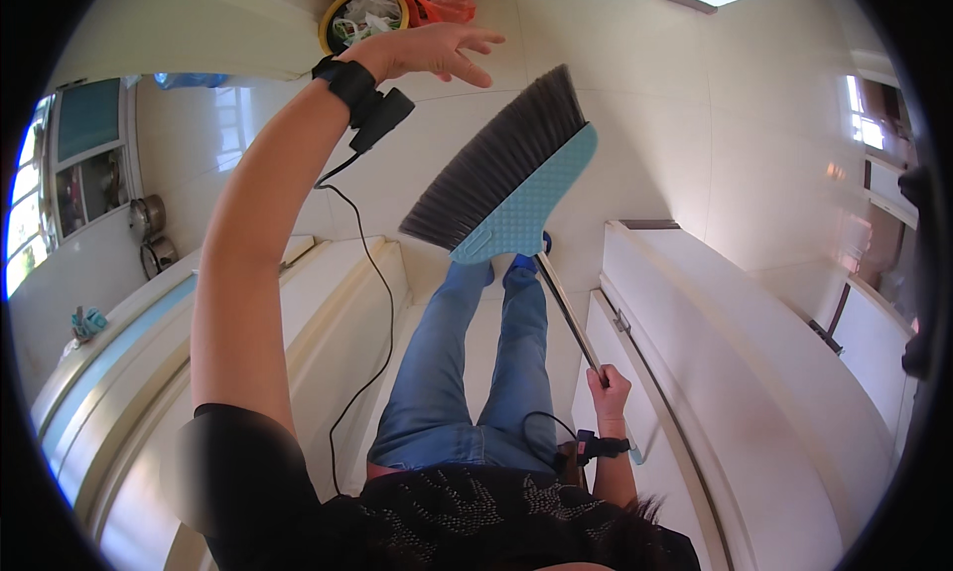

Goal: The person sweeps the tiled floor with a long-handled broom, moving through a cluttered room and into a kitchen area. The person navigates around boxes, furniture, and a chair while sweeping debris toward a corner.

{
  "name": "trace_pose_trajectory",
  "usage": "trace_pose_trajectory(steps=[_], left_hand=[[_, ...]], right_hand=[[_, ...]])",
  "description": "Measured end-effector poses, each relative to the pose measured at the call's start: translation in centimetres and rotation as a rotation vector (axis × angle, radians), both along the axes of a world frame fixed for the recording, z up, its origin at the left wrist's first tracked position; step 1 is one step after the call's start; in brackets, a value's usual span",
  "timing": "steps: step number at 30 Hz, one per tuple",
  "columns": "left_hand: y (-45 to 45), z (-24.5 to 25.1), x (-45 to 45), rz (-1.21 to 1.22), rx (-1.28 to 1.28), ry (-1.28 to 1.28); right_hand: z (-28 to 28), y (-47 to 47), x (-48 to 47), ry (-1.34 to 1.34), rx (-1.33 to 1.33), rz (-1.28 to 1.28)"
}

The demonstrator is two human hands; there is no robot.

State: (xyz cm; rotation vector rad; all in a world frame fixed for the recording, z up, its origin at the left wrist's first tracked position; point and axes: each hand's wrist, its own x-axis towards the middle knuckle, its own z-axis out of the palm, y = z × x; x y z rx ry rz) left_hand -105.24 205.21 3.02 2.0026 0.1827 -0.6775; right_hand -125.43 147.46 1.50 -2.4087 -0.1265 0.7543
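My right hand [610,392] is closed around the metal handle [567,310] of a broom near my right hip. The broom's light-blue plastic head [521,206] is raised in front of me, with its dark bristles [499,161] pointing up and to the left in the view. My left hand [447,50] is stretched forward beyond the bristles' left side, fingers spread and holding nothing. It does not appear to touch the broom. Both wrists wear black straps with small devices, and a cable hangs from the left one.
A yellow-rimmed bin [324,31] holding plastic bags stands beyond my left hand, beside a red plastic bag [439,1]. White door frames [744,355] rise close on both sides of my legs. Pale tiles [648,57] cover the floor. Pans [147,215] hang at the far left.
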Motion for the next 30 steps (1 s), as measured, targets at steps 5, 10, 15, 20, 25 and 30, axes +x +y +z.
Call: trace_pose_trajectory(steps=[5, 10, 15, 20, 25, 30], left_hand=[[-2.2, -0.9, 2.1, 0.025, -0.159, 0.180], [-3.5, -2.2, 3.4, -0.041, -0.264, 0.232], [-4.0, -3.9, 4.3, -0.022, -0.253, 0.235], [-3.0, -5.7, 3.6, -0.002, -0.089, 0.050], [-1.2, -7.8, 2.2, 0.170, 0.027, -0.092], [-0.7, -10.8, 0.5, 0.373, 0.184, -0.084]], right_hand=[[0.1, -0.3, -0.2, -0.017, -0.010, 0.034], [0.1, -0.5, -0.8, -0.002, -0.005, 0.037], [0.6, -0.4, -1.3, 0.034, -0.013, 0.008], [1.7, -0.2, -2.2, 0.059, -0.040, -0.054], [1.9, -1.8, -3.5, 0.070, -0.062, -0.114], [1.5, -4.6, -4.5, 0.018, -0.062, -0.155]])
